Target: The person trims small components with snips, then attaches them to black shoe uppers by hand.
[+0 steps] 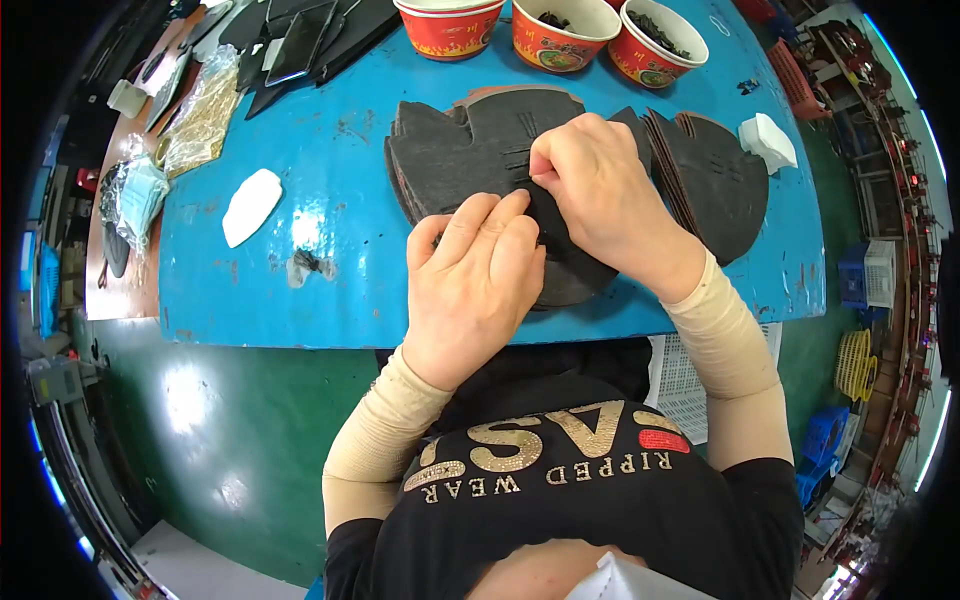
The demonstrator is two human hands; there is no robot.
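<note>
A stack of dark grey-black cut sheet pieces [460,150], with brown edges and short slits in the top piece, lies on the blue table in front of me. My left hand [475,270] rests on its near side, fingers curled and fingertips pressed together by the slits. Just right of it, my right hand [600,195] is closed in a pinch, thumb and index finger meeting over the top piece. Whatever is between the fingertips of either hand is too small or hidden. To the right stands a second stack of similar slit pieces [715,180].
Three red paper bowls [560,58], two showing small dark bits inside, stand at the back of the blue table [370,300]. White pads lie left [252,208] and right [768,142]. A phone [302,42] lies on black pieces back left. A yellow basket [855,365] is on the right.
</note>
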